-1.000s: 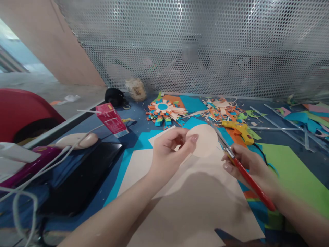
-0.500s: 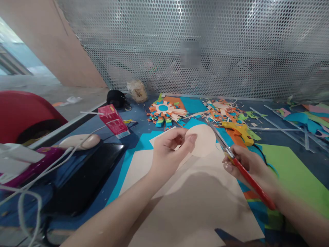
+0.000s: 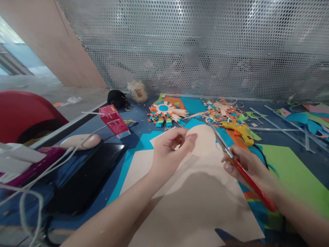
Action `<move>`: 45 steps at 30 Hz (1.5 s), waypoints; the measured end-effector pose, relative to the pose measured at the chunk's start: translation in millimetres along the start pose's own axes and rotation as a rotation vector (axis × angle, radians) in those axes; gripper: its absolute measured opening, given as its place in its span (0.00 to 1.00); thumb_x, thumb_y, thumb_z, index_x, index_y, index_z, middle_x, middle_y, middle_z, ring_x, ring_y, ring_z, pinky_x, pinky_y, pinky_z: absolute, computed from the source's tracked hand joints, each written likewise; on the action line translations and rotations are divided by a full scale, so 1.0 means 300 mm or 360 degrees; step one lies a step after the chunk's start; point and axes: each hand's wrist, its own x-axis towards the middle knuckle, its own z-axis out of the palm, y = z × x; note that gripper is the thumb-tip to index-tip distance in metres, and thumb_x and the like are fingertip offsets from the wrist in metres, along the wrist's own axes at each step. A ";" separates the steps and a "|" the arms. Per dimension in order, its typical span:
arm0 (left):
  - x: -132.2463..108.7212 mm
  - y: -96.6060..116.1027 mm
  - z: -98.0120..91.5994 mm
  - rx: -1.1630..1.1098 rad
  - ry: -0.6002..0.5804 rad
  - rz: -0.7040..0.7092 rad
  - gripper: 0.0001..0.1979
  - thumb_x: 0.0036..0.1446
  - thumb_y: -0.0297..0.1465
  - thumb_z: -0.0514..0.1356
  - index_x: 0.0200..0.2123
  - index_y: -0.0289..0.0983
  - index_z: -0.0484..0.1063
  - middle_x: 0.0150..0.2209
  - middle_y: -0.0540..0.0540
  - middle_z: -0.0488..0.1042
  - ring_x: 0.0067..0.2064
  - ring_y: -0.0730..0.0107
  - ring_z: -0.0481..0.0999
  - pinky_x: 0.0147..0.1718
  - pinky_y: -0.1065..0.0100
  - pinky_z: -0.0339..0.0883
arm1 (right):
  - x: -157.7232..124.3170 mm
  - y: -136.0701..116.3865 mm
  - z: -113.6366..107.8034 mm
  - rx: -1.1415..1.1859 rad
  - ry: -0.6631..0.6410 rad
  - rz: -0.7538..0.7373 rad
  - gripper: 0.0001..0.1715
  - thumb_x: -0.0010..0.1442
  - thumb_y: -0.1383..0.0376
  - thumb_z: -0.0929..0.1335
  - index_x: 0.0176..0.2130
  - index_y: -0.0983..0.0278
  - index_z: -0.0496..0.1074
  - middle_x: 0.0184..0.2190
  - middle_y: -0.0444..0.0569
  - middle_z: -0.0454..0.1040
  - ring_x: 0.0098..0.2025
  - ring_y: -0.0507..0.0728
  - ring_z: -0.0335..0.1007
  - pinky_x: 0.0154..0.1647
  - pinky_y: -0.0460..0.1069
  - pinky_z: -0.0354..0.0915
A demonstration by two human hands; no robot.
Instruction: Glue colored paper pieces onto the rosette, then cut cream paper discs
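Note:
Pinched between the thumb and fingers of my left hand is a round disc of cream paper. My right hand is wrapped round red-handled scissors, whose metal blades point up and left along the disc's right edge. Whether the blades touch the paper I cannot tell. Beneath both hands lie large cream paper sheets, with blue sheets under them. Beyond the hands sits a layered paper flower with a blue centre.
A yellow glue gun and green paper lie to the right. Behind is a heap of paper scraps. On the left are a black phone, a pink drink carton, a white mouse and cables.
Almost nothing differs. The disc and scissors keep nearly the same place, and the view has shifted very slightly.

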 end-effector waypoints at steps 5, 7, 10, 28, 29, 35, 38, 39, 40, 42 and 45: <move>-0.001 0.003 0.000 0.0031 0.0024 -0.0027 0.10 0.48 0.32 0.62 0.19 0.37 0.67 0.17 0.53 0.63 0.20 0.77 0.60 0.20 0.72 0.53 | 0.000 -0.003 0.001 -0.0038 0.0016 0.0017 0.15 0.55 0.53 0.65 0.30 0.60 0.61 0.23 0.42 0.63 0.24 0.52 0.59 0.21 0.47 0.58; 0.000 0.004 0.000 0.0028 0.0024 -0.0029 0.10 0.48 0.32 0.62 0.19 0.37 0.67 0.16 0.53 0.63 0.20 0.77 0.60 0.19 0.72 0.53 | 0.000 -0.004 0.001 -0.0030 0.0010 0.0011 0.15 0.56 0.52 0.65 0.30 0.60 0.61 0.23 0.42 0.62 0.24 0.52 0.58 0.21 0.47 0.58; 0.002 0.004 0.001 0.0032 0.0025 -0.0024 0.10 0.48 0.32 0.62 0.19 0.37 0.67 0.16 0.53 0.63 0.20 0.77 0.59 0.19 0.72 0.53 | 0.001 -0.005 0.001 -0.0012 0.0004 0.0000 0.15 0.56 0.52 0.64 0.30 0.60 0.61 0.23 0.42 0.62 0.23 0.52 0.58 0.21 0.47 0.57; 0.003 0.003 0.004 -0.0041 0.0028 0.0020 0.09 0.49 0.30 0.62 0.20 0.36 0.68 0.16 0.54 0.63 0.20 0.78 0.60 0.18 0.74 0.53 | 0.001 -0.001 0.002 -0.0050 0.0006 -0.0016 0.14 0.58 0.53 0.63 0.31 0.60 0.60 0.25 0.44 0.63 0.26 0.53 0.61 0.23 0.48 0.58; 0.002 0.004 0.003 -0.0041 0.0026 0.0026 0.09 0.49 0.30 0.62 0.20 0.36 0.67 0.16 0.54 0.63 0.20 0.78 0.60 0.19 0.74 0.54 | 0.001 0.001 0.002 -0.0059 0.0005 -0.0019 0.14 0.58 0.52 0.63 0.31 0.60 0.60 0.25 0.44 0.63 0.26 0.54 0.61 0.24 0.48 0.59; 0.001 -0.001 0.000 0.0014 0.0006 0.0026 0.08 0.50 0.30 0.60 0.20 0.36 0.67 0.17 0.54 0.63 0.20 0.78 0.59 0.19 0.74 0.53 | 0.002 0.011 0.004 -0.0091 0.0027 -0.0033 0.16 0.57 0.50 0.63 0.30 0.60 0.60 0.24 0.43 0.63 0.25 0.52 0.60 0.22 0.47 0.58; 0.002 -0.005 0.000 0.0022 0.0005 0.0021 0.08 0.50 0.30 0.60 0.21 0.36 0.68 0.17 0.54 0.63 0.20 0.79 0.59 0.19 0.74 0.53 | 0.002 0.010 0.003 -0.0074 0.0012 -0.0036 0.16 0.57 0.51 0.63 0.30 0.60 0.60 0.23 0.42 0.62 0.24 0.52 0.59 0.22 0.47 0.57; 0.002 -0.006 0.000 0.0023 0.0004 0.0014 0.08 0.50 0.30 0.60 0.21 0.36 0.68 0.17 0.54 0.63 0.20 0.79 0.59 0.19 0.74 0.53 | 0.002 0.009 0.003 -0.0065 0.0004 -0.0028 0.16 0.57 0.51 0.63 0.31 0.60 0.60 0.23 0.42 0.62 0.24 0.52 0.59 0.22 0.47 0.58; 0.002 -0.006 0.001 0.0025 0.0005 0.0006 0.08 0.50 0.30 0.60 0.21 0.36 0.68 0.17 0.54 0.63 0.21 0.78 0.60 0.19 0.74 0.53 | 0.002 0.008 0.003 -0.0056 -0.0003 -0.0020 0.16 0.57 0.51 0.63 0.31 0.60 0.60 0.24 0.42 0.62 0.24 0.52 0.59 0.22 0.47 0.58; 0.003 -0.005 0.002 0.0023 0.0004 -0.0002 0.08 0.50 0.30 0.60 0.21 0.36 0.68 0.17 0.54 0.63 0.20 0.79 0.60 0.19 0.74 0.53 | 0.003 0.005 0.004 -0.0051 -0.0004 -0.0013 0.15 0.57 0.52 0.63 0.31 0.60 0.60 0.24 0.42 0.63 0.25 0.52 0.59 0.22 0.47 0.58; 0.003 -0.003 0.003 0.0008 0.0008 0.0008 0.08 0.49 0.30 0.60 0.21 0.36 0.68 0.17 0.54 0.63 0.20 0.79 0.60 0.19 0.74 0.53 | 0.003 0.001 0.005 -0.0056 0.0008 -0.0004 0.15 0.57 0.52 0.63 0.30 0.60 0.60 0.24 0.42 0.63 0.24 0.52 0.59 0.22 0.47 0.57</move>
